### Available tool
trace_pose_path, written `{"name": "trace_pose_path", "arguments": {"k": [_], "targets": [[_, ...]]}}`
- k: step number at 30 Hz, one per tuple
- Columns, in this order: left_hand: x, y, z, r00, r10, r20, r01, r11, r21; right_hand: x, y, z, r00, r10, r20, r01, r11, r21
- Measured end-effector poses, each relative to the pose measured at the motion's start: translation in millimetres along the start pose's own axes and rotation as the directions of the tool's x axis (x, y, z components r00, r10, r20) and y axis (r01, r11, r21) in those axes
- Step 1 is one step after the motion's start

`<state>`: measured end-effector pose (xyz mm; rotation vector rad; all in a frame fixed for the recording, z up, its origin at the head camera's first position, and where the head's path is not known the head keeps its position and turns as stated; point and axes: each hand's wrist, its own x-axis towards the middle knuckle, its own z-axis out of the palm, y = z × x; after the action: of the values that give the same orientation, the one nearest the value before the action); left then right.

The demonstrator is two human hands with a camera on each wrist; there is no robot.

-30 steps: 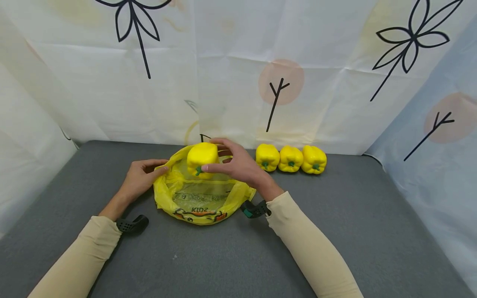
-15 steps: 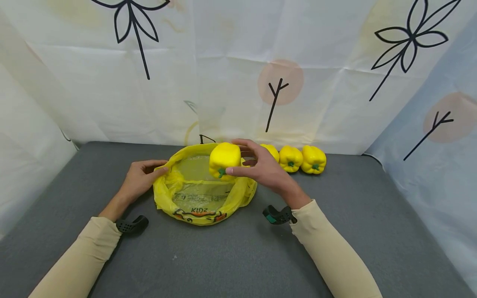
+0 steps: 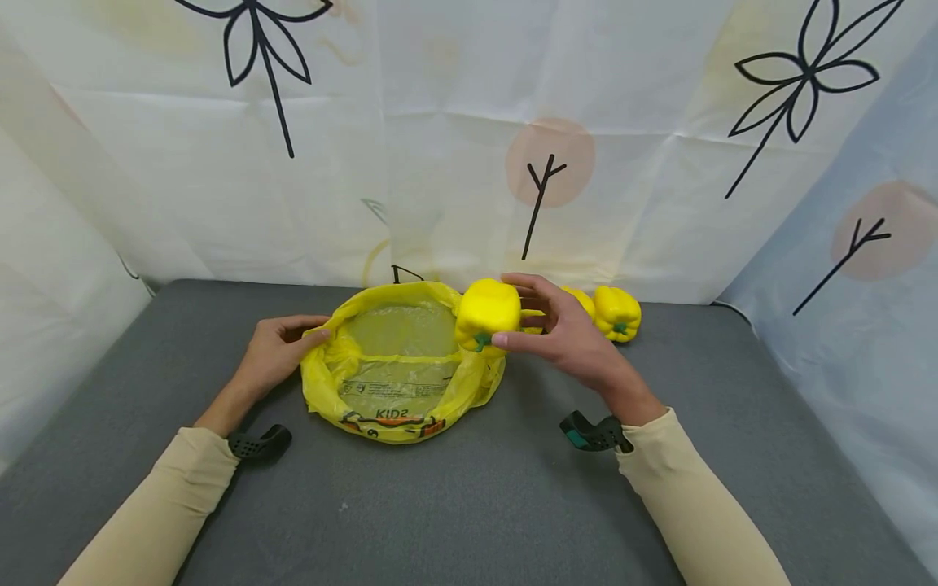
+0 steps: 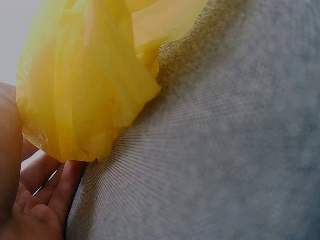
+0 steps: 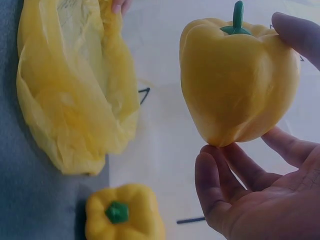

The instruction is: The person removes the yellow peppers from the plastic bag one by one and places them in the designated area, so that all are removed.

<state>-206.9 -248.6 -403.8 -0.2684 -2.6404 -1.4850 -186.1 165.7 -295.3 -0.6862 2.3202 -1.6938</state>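
Note:
A yellow bell pepper (image 3: 487, 314) with a green stem is held by my right hand (image 3: 567, 334), between the thumb and fingertips. In the head view it appears at the right rim of an open yellow plastic bag (image 3: 403, 425); the right wrist view shows the pepper (image 5: 237, 82) apart from the bag (image 5: 75, 115). My left hand (image 3: 273, 356) pinches the bag's left rim, thumb on the inside edge. The left wrist view shows bag plastic (image 4: 80, 90) hanging over the fingers. A second pepper (image 5: 122, 212) sits below the held one in the right wrist view.
Behind my right hand, a row of yellow bell peppers is partly covered; the rightmost pepper (image 3: 617, 313) shows fully. The grey table (image 3: 410, 521) meets a white patterned cloth (image 3: 454, 195) at the back, and another cloth (image 3: 879, 342) hangs at the right.
My right hand has carried the pepper rightward, from over the bag's opening to its right rim, and now covers part of the pepper row. My left hand and the bag stay in place.

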Motion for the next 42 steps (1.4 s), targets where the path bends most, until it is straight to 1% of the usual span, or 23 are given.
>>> {"name": "trace_pose_path", "arguments": {"k": [12,18,23,30,35,39,42], "targets": [[1.7,0.8,0.4,1.000,0.001,0.001,-0.001,1.000,0.003,-20.2,-1,-28,0.998,0.007,-0.067,-0.008,1.000,-0.012],[1.3,0.1,0.2,1.000,0.010,0.002,-0.010,1.000,-0.005,-24.0,-2,-40,0.994,0.003,-0.113,-0.006,1.000,-0.030],[0.7,0.1,0.1,1.000,0.005,0.005,-0.005,1.000,-0.012,-28.1,-4,-50,0.988,0.015,-0.151,-0.021,0.999,-0.036],[-0.2,0.0,-0.3,1.000,0.011,0.004,-0.011,1.000,-0.024,-36.7,-1,-72,0.972,0.010,-0.233,-0.017,1.000,-0.025],[-0.8,-0.1,-0.8,1.000,0.011,0.006,-0.011,1.000,-0.027,-44.4,4,-90,0.958,0.019,-0.286,-0.013,1.000,0.023],[-0.9,-0.3,-0.9,1.000,0.011,0.008,-0.011,1.000,-0.026,-50.4,11,-105,0.944,0.042,-0.328,-0.028,0.998,0.048],[-0.9,-0.4,-0.8,1.000,0.010,0.008,-0.009,1.000,-0.026,-54.2,19,-115,0.935,0.029,-0.354,-0.003,0.997,0.073]]}}
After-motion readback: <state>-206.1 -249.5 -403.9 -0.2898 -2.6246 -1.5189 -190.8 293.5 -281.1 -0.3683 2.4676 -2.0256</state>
